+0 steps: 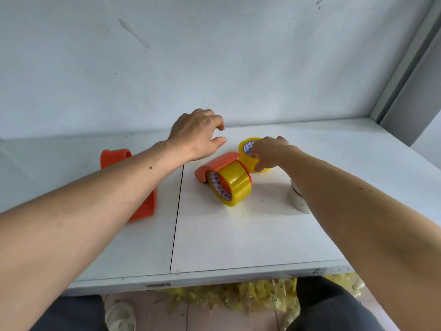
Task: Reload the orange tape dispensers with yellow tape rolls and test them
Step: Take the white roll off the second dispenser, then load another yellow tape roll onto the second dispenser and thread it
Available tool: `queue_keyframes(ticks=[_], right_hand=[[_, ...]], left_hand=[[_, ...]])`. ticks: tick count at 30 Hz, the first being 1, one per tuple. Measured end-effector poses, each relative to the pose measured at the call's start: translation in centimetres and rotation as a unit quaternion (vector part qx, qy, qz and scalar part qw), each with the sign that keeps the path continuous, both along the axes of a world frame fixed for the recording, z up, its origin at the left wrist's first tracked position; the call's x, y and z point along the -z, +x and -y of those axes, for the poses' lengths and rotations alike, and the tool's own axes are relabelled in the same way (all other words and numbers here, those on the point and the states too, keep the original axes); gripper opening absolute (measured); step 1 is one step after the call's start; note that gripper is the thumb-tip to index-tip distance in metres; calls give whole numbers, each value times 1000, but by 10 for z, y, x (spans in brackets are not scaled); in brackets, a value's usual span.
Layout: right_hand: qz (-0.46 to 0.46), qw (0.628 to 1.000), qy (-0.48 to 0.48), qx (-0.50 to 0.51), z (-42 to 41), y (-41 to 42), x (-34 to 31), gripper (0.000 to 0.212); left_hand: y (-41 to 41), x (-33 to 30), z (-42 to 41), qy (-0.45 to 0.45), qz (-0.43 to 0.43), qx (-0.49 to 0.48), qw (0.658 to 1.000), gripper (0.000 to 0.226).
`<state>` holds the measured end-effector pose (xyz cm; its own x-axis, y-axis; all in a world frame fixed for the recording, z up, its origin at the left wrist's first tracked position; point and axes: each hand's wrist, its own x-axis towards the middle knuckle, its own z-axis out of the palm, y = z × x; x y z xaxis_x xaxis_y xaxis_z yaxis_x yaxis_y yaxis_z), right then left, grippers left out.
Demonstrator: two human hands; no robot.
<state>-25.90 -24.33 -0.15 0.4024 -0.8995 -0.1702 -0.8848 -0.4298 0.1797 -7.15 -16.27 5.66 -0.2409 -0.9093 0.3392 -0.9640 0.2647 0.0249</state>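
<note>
- progress, loaded unit: one orange dispenser lies on its side at the centre of the frame on the white counter. a yellow tape roll is seated in it. judged from this, one reload is done; whether its tape has been threaded or tested cannot be told.
- progress, empty unit: a second orange dispenser stands at centre left, partly hidden behind the left forearm. no roll shows in the part that can be seen, so it appears to be unloaded.
- progress, next roll: a second yellow tape roll sits just behind and right of the loaded unit. the right hand has its grip on this roll, thumb on the outer face and fingers curled at the core opening.
- left hand: hovers above the counter behind the loaded unit, fingers loosely bent, grip on nothing.
- remaining work, as judged: carry the held roll to the empty unit, seat it, thread it, then test both units.
- other items: a white roll or core stands at centre right, partly hidden by the right forearm. shredded yellow tape scraps lie on the floor below the counter edge.
- markings: both roll cores carry a purple triangle pattern; no words are legible. a small barcode-type label is on the front counter edge, too small to read.
</note>
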Motion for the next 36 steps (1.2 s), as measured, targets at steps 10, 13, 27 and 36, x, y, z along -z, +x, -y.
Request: queue_keyframes(ticks=[10,13,27,36], right_hand=[[269,961,-16,63,-9,-2,-43,17],[363,931,-30,27,-31,7,-69,13],[527,844,10,-100,-155,51,-65,13],[466,862,-48,-192,-188,63,-28,22]], left_hand=[[19,1,-8,47,-34,-40,998,38],[27,-6,-21,51,-50,-52,996,38],[70,-2,-127,63,-332,-16,941,28],[71,29,-168,139,-652,-7,745,3]])
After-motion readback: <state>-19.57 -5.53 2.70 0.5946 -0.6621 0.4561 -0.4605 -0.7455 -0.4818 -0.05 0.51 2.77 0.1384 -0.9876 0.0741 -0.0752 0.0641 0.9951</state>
